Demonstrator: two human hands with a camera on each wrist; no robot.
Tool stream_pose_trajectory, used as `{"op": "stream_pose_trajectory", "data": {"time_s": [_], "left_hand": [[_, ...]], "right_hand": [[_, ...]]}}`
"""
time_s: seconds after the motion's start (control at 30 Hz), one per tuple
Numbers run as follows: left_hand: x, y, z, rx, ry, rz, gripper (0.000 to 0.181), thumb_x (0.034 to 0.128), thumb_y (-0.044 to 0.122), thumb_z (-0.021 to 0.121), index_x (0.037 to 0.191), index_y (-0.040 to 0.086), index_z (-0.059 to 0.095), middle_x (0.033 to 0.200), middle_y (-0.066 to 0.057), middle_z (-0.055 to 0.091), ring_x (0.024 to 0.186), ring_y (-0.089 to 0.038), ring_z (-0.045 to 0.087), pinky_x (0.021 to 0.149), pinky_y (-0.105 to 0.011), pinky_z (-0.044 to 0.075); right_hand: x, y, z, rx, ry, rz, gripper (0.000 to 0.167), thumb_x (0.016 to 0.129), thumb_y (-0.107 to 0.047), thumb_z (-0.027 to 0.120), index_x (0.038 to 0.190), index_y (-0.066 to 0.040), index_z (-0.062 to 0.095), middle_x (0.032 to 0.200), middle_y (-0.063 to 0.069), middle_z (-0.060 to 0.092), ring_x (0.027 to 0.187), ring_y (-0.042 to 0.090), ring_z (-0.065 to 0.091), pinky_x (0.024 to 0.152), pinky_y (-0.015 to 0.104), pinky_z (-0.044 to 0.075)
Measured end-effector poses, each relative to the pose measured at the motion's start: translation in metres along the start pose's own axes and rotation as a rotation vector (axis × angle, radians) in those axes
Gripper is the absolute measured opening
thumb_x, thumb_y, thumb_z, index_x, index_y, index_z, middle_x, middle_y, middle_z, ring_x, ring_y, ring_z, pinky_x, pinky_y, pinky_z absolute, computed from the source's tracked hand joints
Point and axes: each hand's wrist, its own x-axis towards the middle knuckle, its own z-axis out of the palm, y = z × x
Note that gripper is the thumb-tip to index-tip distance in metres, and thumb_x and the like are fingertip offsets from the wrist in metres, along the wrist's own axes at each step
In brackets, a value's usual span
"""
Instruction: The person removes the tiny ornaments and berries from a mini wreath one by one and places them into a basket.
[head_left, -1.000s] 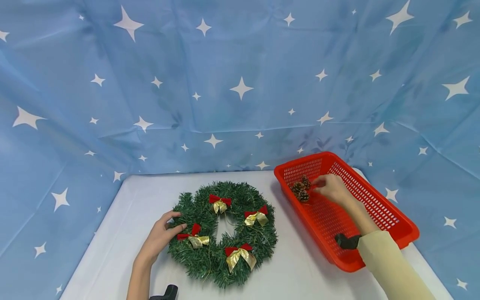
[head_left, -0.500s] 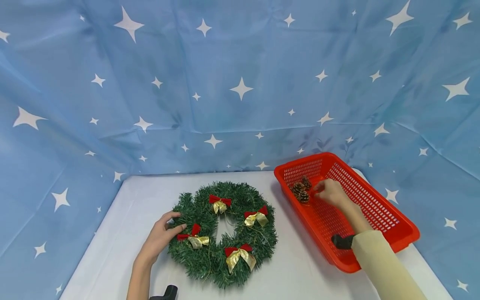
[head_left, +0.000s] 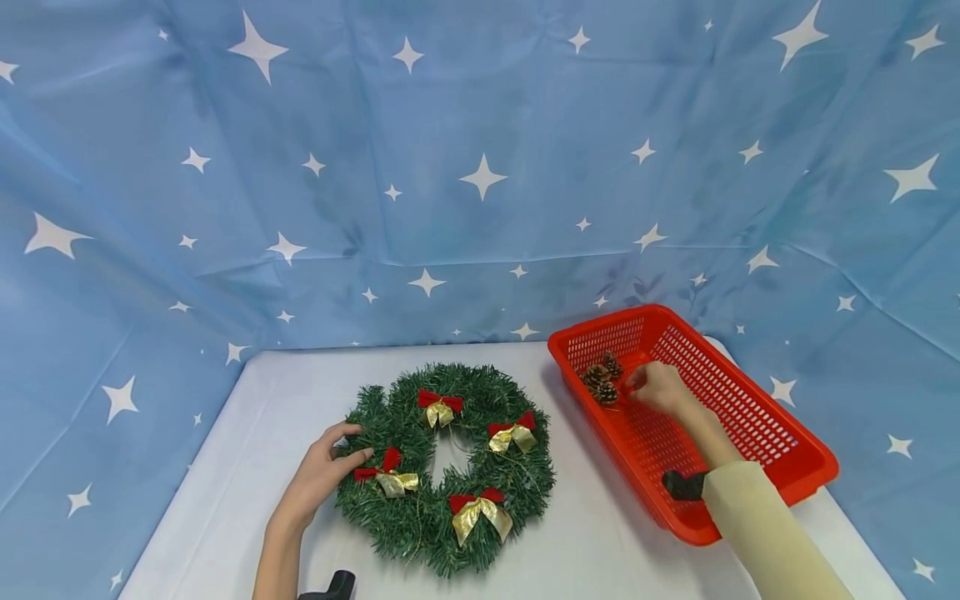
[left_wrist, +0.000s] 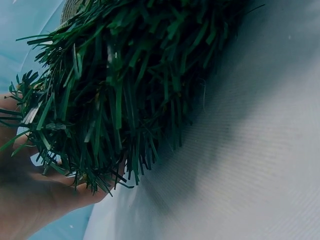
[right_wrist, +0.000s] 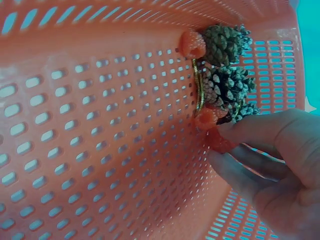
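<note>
A green wreath (head_left: 528, 487) decorated with several red and gold bows (head_left: 482, 512) lies on the white table. My left hand (head_left: 318, 467) holds its left edge, with fingers and thumb spread around the foliage; the left wrist view shows needles (left_wrist: 115, 100) hiding part of that hand. Inside a red plastic basket (head_left: 813, 462), my right hand (head_left: 660, 387) pinches a small red raspberry-like ornament (right_wrist: 220, 141) between thumb and fingers. Close beside it sit several pine cones (right_wrist: 227, 45), two more raspberry ornaments (right_wrist: 192, 44) and a gold cord (right_wrist: 200, 92).
The basket stands tilted at the table's right side, its walls pierced with slots. White cloth (head_left: 585, 517) lies between the wreath and the basket. A blue curtain (head_left: 480, 100) with white stars hangs behind the table and around its sides.
My right hand has shifted slightly toward me, a little away from the pine cones, still inside the basket. The left hand and the wreath have stayed in place.
</note>
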Motion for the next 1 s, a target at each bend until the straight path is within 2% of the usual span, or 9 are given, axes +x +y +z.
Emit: {"op": "stream_pose_trajectory", "data": {"time_s": [0.37, 1.0], "left_hand": [[-0.0003, 0.0009, -0.0007, -0.004, -0.004, 0.006, 0.057, 0.0984, 0.034, 0.071, 0.146, 0.008, 0.052, 0.167, -0.020, 0.024, 0.148, -0.056, 0.026, 0.106, -0.064, 0.043], [-0.0002, 0.0008, 0.0008, 0.006, -0.020, 0.005, 0.058, 0.0989, 0.032, 0.071, 0.147, 0.006, 0.050, 0.168, -0.022, 0.020, 0.148, -0.060, 0.022, 0.107, -0.068, 0.040]], "right_hand": [[0.0020, 0.0029, 0.0021, -0.025, 0.004, -0.008, 0.015, 0.084, 0.005, 0.073, 0.098, 0.011, 0.073, 0.094, 0.025, 0.072, 0.086, 0.039, 0.069, 0.071, 0.046, 0.059], [0.0036, 0.0060, 0.0045, -0.060, -0.004, -0.029, 0.017, 0.080, 0.009, 0.070, 0.097, 0.011, 0.073, 0.092, 0.024, 0.073, 0.087, 0.040, 0.069, 0.072, 0.049, 0.059]]}}
